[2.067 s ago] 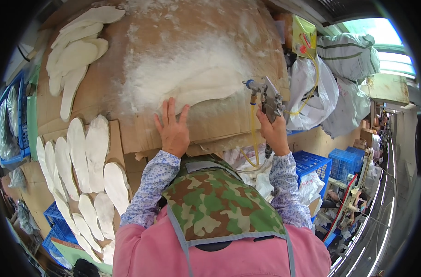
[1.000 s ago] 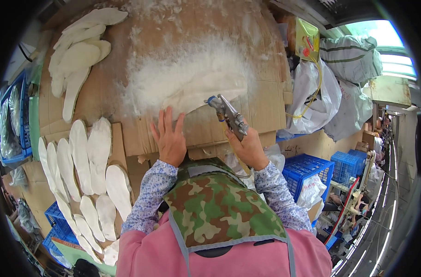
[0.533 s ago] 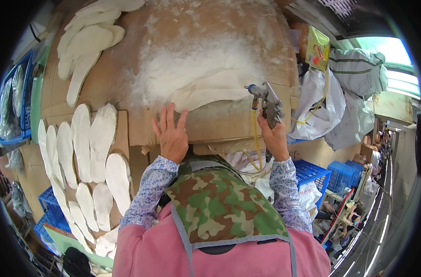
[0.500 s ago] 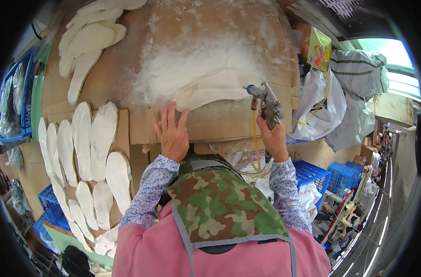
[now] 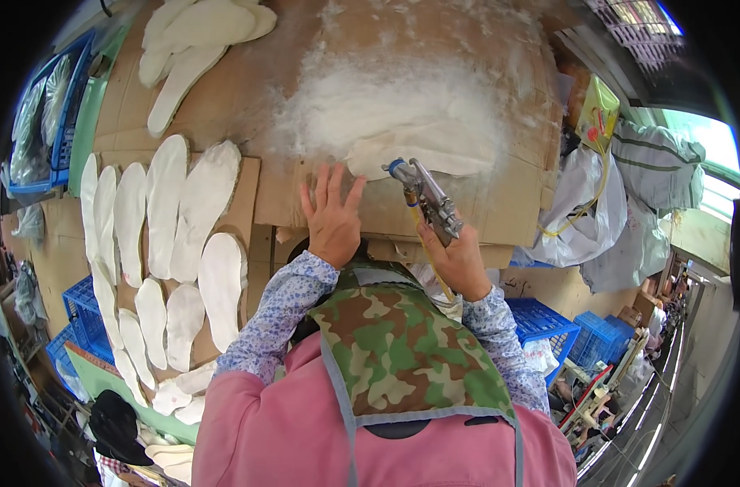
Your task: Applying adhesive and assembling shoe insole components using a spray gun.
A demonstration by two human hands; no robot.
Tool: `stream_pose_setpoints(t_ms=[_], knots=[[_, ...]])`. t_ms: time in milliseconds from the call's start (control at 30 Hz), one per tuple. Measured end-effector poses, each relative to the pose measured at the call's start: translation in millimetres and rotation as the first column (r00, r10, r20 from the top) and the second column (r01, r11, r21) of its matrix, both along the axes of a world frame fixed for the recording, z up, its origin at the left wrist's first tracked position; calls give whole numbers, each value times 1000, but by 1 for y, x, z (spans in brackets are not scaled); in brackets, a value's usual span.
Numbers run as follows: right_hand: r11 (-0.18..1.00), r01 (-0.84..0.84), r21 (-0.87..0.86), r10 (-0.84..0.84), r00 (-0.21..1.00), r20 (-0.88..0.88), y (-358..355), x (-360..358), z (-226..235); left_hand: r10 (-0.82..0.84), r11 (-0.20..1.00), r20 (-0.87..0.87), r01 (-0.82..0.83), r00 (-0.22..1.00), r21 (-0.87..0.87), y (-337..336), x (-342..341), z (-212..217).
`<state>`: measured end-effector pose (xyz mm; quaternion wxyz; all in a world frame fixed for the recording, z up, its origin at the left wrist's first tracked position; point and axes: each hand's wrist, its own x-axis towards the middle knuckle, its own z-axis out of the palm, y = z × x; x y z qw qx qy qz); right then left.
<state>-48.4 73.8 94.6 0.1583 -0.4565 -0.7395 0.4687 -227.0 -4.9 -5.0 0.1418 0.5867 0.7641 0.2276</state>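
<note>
Silver metal spray gun [image 5: 435, 203], gripped by the right hand [image 5: 461, 261], points close to the cream insole-shaped sheet [image 5: 435, 150], upper centre; the left hand [image 5: 334, 221], fingers spread, grasping nothing, lies beside it, probably for steadying.

spray gun [image 5: 429, 201]: grip hidden by right fingers [image 5: 465, 245] | insole [image 5: 435, 152], ahead-right of left fingers [image 5: 335, 187]: far edge blurs into white fuzz [image 5: 378, 101] | insole pile [image 5: 204, 24], far ahead-left: cut by top edge

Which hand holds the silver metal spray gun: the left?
No, the right hand grips the spray gun; the left hand is spread open.
</note>
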Motion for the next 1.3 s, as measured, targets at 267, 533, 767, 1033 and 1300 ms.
stream_pose_setpoints(t_ms=[267, 533, 767, 1033, 1300], knots=[[995, -102, 17, 102, 995, 20, -8, -12, 6, 1, 999, 36, -2, 999, 39, -2, -2, -2], [999, 48, 17, -49, 995, 85, 7, 15, 5, -5, 1000, 5, 5, 1000, 21, -1, -2, -1], [986, 160, 54, -162, 987, 21, 19, 33, 1, -6, 1000, -42, 8, 999, 29, 1, 0, 4], [961, 262, 91, -265, 964, 31, 22, 56, 3, 68, 995, 140, -77, 988, 62, 4, -1, 5], [997, 49, 52, -44, 996, -83, -1, 28, 3, 193, 914, 792, -400, 580, 70, 22, -18, -24]])
